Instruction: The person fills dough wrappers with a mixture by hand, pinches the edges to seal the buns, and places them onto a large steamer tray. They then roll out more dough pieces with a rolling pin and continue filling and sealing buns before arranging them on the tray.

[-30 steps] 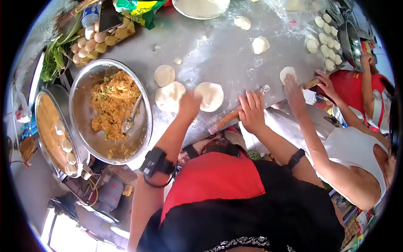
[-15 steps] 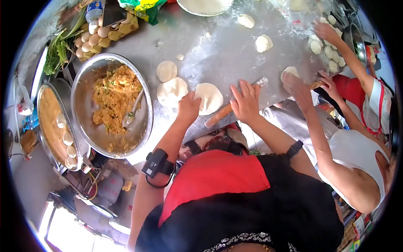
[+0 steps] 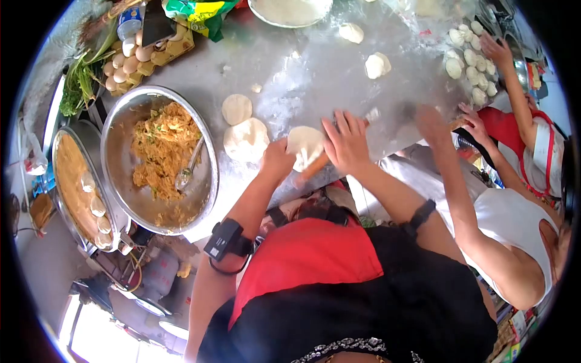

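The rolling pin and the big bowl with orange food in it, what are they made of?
The rolling pin looks like wood, perhaps smooth: it is orange-brown, though blur hides any grain. The big bowl seems to be shiny metal, probably steel: it gleams silver.

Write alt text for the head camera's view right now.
A person's left hand holds the edge of a flat dough round overlapping a rolling pin, with the right hand spread over the pin. Two more rounds lie nearby on a floured metal table, beside a bowl of orange mixture; other people's hands show at right, one near dough balls.
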Action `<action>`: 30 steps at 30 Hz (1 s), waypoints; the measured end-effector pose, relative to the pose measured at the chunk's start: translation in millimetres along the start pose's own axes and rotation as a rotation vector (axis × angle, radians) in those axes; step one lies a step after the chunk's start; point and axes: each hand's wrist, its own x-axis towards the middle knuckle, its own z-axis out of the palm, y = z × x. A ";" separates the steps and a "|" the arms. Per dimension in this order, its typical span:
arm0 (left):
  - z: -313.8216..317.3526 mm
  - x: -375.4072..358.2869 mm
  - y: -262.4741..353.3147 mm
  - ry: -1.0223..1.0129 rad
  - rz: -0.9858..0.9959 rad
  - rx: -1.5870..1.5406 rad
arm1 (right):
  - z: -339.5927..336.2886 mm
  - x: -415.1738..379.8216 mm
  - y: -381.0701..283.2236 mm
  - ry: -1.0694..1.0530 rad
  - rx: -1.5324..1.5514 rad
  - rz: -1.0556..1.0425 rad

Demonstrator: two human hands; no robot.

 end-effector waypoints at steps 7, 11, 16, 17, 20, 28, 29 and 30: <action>-13.9 0.4 35.8 0.049 0.026 0.404 | 3.2 -3.4 2.9 0.029 0.095 -0.049; -55.5 -12.2 27.5 0.606 0.341 0.577 | 1.9 -44.5 16.0 -0.019 0.017 -0.003; -57.9 57.8 48.1 0.460 0.019 0.760 | -2.4 -25.5 14.7 -0.073 0.096 0.041; -43.9 65.6 50.4 0.435 0.128 0.710 | -4.0 -26.7 16.0 -0.055 0.096 0.030; 9.5 64.0 64.1 0.347 0.354 0.887 | -3.8 -31.2 19.0 0.005 0.098 0.067; 47.4 20.5 66.7 0.105 0.476 0.840 | -7.9 -52.9 35.8 0.027 0.085 0.139; 43.0 23.3 61.4 0.174 0.508 0.863 | -12.5 -53.4 39.2 -0.015 0.062 0.163; 32.9 24.4 54.2 0.248 0.528 0.895 | -14.6 -50.0 41.3 -0.058 0.053 0.178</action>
